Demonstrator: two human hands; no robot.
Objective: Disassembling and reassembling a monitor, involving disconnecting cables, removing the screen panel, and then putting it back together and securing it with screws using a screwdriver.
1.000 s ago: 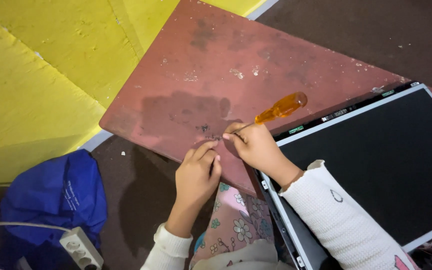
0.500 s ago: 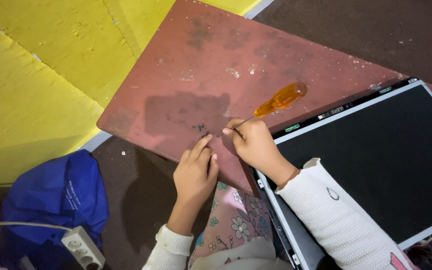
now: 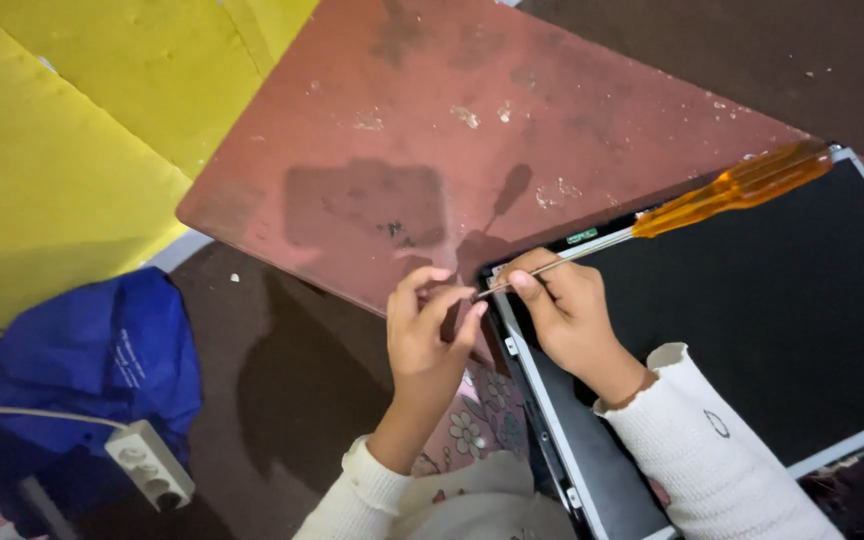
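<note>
Blue bag [image 3: 92, 360], contents hidden, and power strip [image 3: 150, 464] on the floor at left. At the red surface's [image 3: 432, 130] near edge, left hand [image 3: 430, 335] pinches the tip of the orange-handled screwdriver [image 3: 692, 205]; right hand [image 3: 567, 315] grips its shaft over the screen panel's [image 3: 752, 330] corner.

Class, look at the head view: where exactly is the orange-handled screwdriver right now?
The orange-handled screwdriver lies slanted across the upper right, over the dark screen panel's top edge; the right hand pinches its shaft, tip meeting the left hand.
</note>
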